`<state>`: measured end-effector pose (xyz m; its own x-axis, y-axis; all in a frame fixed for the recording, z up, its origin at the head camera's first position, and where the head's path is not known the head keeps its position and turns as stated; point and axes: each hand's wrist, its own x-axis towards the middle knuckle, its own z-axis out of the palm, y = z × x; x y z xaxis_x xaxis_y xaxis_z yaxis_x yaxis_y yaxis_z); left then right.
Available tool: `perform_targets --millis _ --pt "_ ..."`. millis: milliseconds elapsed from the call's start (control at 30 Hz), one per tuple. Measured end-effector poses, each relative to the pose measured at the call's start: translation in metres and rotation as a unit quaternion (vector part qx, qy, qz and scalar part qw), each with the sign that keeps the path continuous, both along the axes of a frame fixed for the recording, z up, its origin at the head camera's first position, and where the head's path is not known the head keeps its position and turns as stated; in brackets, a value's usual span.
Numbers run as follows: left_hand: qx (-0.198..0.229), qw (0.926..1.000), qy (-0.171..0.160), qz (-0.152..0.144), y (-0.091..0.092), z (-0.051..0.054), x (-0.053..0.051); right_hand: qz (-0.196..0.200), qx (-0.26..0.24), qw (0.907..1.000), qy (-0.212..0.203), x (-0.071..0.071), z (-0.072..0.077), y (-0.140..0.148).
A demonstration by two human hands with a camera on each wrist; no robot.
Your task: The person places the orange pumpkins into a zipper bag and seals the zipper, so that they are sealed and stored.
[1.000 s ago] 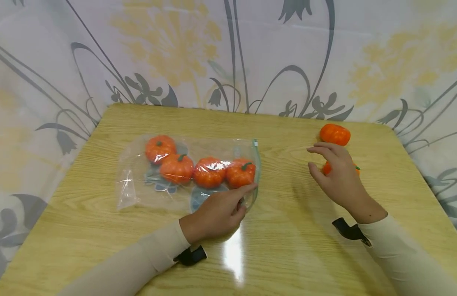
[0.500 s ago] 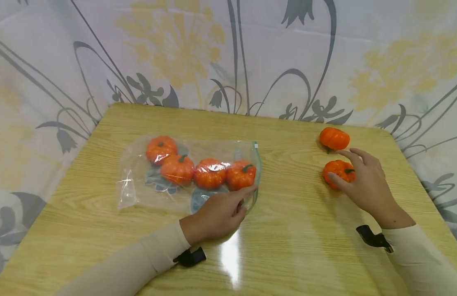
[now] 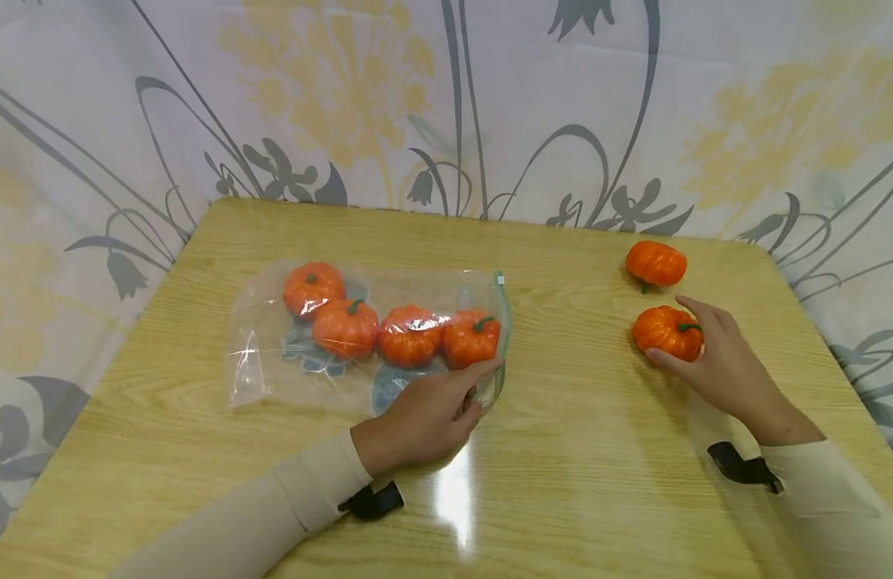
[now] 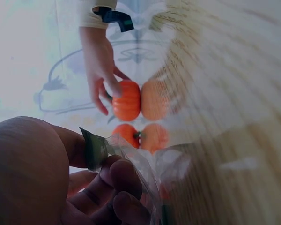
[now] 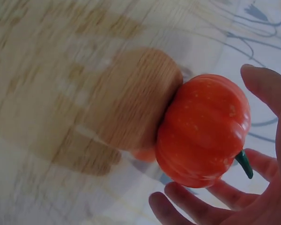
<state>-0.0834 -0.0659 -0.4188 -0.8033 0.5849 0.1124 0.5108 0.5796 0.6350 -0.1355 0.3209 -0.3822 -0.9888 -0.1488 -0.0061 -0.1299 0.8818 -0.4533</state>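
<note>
A clear zip bag (image 3: pixel 249 382) lies flat on the table with several small orange pumpkins (image 3: pixel 410 338) inside. At the bag's open end, my left hand (image 3: pixel 420 422) pinches the green zip edge (image 4: pixel 94 150) between thumb and fingers. My right hand (image 3: pixel 735 382) is spread around a loose pumpkin (image 5: pixel 203 129) with a green stem on the right of the table. In the right wrist view the thumb stands clear of this pumpkin, and the fingers reach along its other side; whether they touch it I cannot tell. Behind it lies a second loose pumpkin (image 3: pixel 656 264).
The wood-grain table (image 3: pixel 562 482) is glossy and reflects the light. A floral cloth (image 3: pixel 518 104) hangs along its back and sides. Black straps (image 3: pixel 374 503) sit on both wrists.
My right hand has moved right and toward me, from above the nearer loose pumpkin to its right side, around the stem. The left hand stays on the bag's edge.
</note>
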Motion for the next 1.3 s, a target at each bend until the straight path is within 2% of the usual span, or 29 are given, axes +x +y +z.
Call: perform_targets --millis 167,300,567,700,867,1033,1300 --pt "0.003 0.9999 -0.009 -0.005 0.000 0.001 -0.001 0.008 -0.010 0.9999 -0.002 -0.004 -0.004 0.000" --pt "0.003 1.0000 0.002 -0.003 0.000 0.000 0.000 0.014 -0.004 0.9999 0.009 -0.005 -0.004 -0.002" --pt "-0.004 1.0000 -0.003 0.000 0.001 0.001 0.001 0.023 0.001 0.9996 0.018 0.001 -0.002 -0.016" --pt "-0.007 0.9999 0.009 0.002 0.001 0.002 0.000 0.043 -0.015 0.9984 0.035 0.006 0.000 -0.032" --pt "-0.005 1.0000 -0.003 0.002 0.001 0.002 0.000 0.082 -0.030 0.9951 0.045 0.015 0.000 -0.052" --pt "-0.010 0.9999 0.003 0.002 0.002 0.003 0.000 0.125 -0.049 0.9887 0.067 0.022 -0.003 -0.067" --pt "-0.010 0.9999 -0.007 0.006 0.002 0.005 0.001 0.161 -0.073 0.9829 0.051 0.030 -0.004 -0.088"
